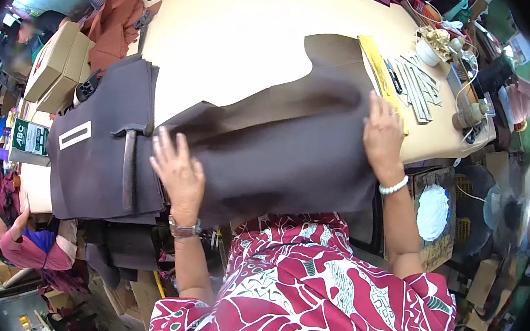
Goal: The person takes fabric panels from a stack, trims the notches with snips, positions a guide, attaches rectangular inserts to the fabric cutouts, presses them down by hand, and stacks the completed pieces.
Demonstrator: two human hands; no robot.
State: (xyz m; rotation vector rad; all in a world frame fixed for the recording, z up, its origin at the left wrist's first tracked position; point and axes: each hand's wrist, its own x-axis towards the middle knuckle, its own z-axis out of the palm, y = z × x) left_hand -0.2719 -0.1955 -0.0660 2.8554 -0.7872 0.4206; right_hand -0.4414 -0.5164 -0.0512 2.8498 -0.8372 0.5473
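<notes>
A large dark brown sheet point(278, 160) lies across the pale table in front of me, with a raised fold along its middle. My left hand point(178, 173) rests on the sheet's left end, fingers spread, beside a stack of dark cut pieces point(100, 156). On that stack are a hammer point(129, 165) and a small white rectangular frame point(75, 135). My right hand point(383, 135) lies flat at the sheet's right edge, fingers stretched out, close to a yellow ruler point(382, 75). Neither hand grips anything that I can see.
Right of the ruler lie a dark cutter point(393, 76) and several pale strips point(416, 91). A white pot point(428, 52) stands behind them. Reddish-brown pieces point(119, 20) and cardboard boxes point(58, 62) are at the left. Another person point(37, 246) is at the lower left.
</notes>
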